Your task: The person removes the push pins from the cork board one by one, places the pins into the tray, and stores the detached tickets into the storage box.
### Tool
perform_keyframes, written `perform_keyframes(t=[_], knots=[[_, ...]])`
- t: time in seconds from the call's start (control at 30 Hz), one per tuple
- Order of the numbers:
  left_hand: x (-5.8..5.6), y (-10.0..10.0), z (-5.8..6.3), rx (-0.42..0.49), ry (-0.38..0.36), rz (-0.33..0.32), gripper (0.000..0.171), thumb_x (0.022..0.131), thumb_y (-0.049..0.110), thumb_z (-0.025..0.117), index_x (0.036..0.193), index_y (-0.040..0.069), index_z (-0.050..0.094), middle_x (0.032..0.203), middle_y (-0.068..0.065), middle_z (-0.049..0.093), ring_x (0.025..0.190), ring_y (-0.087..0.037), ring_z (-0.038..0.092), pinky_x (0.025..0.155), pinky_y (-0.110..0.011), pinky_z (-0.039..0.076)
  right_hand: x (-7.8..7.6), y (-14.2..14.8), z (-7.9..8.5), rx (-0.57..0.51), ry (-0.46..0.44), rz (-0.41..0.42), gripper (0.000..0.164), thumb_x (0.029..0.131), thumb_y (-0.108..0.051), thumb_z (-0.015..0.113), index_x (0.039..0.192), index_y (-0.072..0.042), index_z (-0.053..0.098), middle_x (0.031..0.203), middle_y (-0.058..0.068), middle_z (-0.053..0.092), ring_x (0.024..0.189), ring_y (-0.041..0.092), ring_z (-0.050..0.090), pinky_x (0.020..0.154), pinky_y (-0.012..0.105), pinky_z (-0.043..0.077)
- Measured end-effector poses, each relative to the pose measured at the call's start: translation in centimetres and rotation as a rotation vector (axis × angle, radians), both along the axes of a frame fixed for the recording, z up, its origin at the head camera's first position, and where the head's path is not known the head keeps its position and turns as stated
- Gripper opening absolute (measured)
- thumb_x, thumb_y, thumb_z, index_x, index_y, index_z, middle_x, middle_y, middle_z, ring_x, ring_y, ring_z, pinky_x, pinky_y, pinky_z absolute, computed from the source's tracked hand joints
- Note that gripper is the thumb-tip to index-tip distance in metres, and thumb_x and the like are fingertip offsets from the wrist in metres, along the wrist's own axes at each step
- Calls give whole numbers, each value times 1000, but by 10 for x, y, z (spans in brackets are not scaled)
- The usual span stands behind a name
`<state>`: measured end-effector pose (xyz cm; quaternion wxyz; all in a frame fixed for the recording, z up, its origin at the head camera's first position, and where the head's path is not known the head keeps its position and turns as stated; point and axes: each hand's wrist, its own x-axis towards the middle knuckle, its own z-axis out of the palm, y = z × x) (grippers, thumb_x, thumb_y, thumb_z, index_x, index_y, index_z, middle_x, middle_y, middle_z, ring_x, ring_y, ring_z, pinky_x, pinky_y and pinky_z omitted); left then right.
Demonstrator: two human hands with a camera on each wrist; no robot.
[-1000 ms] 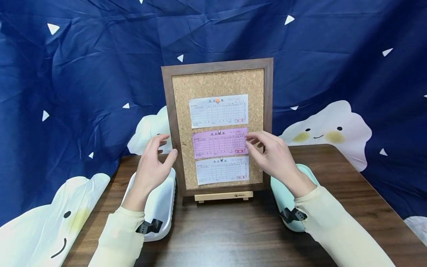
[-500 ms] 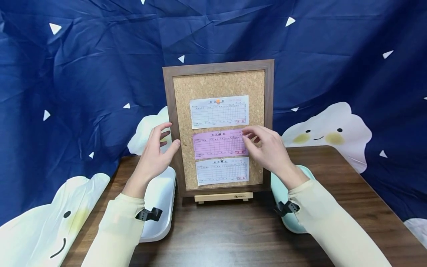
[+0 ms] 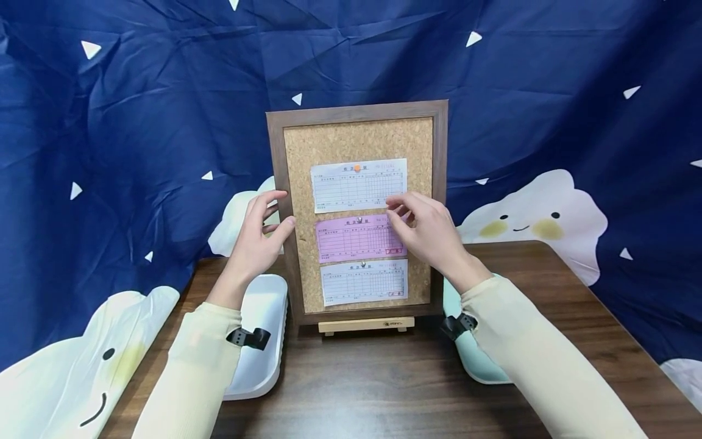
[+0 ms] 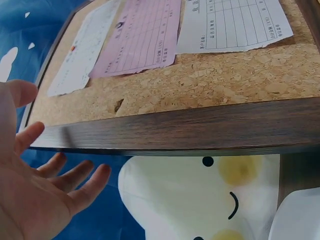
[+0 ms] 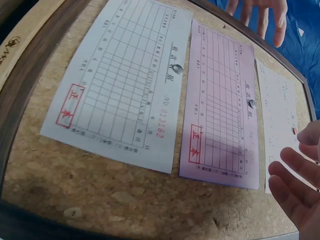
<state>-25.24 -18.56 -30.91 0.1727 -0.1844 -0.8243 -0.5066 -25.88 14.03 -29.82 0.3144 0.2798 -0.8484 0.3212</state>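
Observation:
A framed corkboard (image 3: 359, 140) stands upright on a small wooden easel (image 3: 366, 324). Pinned on it, top to bottom, are a white receipt slip (image 3: 351, 190) with an orange pushpin (image 3: 357, 167), a pink receipt slip (image 3: 351, 242) and a lower white receipt slip (image 3: 356, 286), both with silvery pins. My left hand (image 3: 258, 241) is at the frame's left side, fingers spread, holding nothing. In front of the right part of the upper two slips is my right hand (image 3: 428, 231), its fingers loosely bent and nothing between them, as the right wrist view shows.
To the left of the board lies a white tray (image 3: 271, 366); a mint-green tray (image 3: 479, 360) is on the right, partly behind my right forearm. Both rest on a dark wooden table (image 3: 362, 390). A blue curtain (image 3: 164, 110) with cloud prints hangs behind.
My right hand has moved up and left, from the pink slip's right edge to between the pink and upper white slips. My left hand has risen slightly along the frame's side.

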Motion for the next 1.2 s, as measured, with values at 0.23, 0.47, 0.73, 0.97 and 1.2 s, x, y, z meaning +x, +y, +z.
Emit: perform_keyframes(t=[0.23, 0.47, 0.73, 0.97, 1.2], knots=[[-9, 0, 1, 0, 5, -21, 53, 108, 21, 60, 157, 8, 47, 166, -22, 31, 155, -47, 40, 115, -63, 46, -7, -4, 4, 20, -6, -20, 18, 101, -7, 67, 116, 0, 76, 105, 15, 78, 88, 28, 73, 81, 44, 60], [-18, 3, 8, 20, 1, -44, 50, 108, 21, 60, 155, 8, 51, 175, -16, 21, 157, -46, 38, 116, -62, 44, -12, -9, 13, 7, 32, -38, 17, 101, -8, 68, 114, 0, 76, 107, 15, 78, 89, 29, 73, 79, 42, 58], [-25, 6, 14, 11, -15, -55, 50, 108, 23, 59, 155, 8, 52, 176, -16, 19, 157, -49, 34, 120, -65, 41, -19, -18, 20, -17, 27, -40, 18, 101, -8, 68, 115, 1, 76, 109, 16, 77, 90, 30, 71, 81, 43, 57], [-27, 5, 20, 26, -30, -67, 50, 108, 21, 60, 155, 8, 52, 177, -18, 11, 159, -49, 29, 122, -69, 36, -24, -30, 27, -21, -1, -51, 18, 102, -10, 69, 116, -1, 76, 110, 14, 76, 93, 29, 70, 85, 43, 57], [-29, 6, 26, 4, -39, -65, 48, 107, 22, 63, 153, 7, 55, 178, -17, 8, 167, -31, 9, 123, -72, 33, -27, -37, 32, -58, -48, -82, 21, 103, -11, 67, 119, -1, 76, 109, 13, 75, 92, 27, 68, 82, 40, 54]])
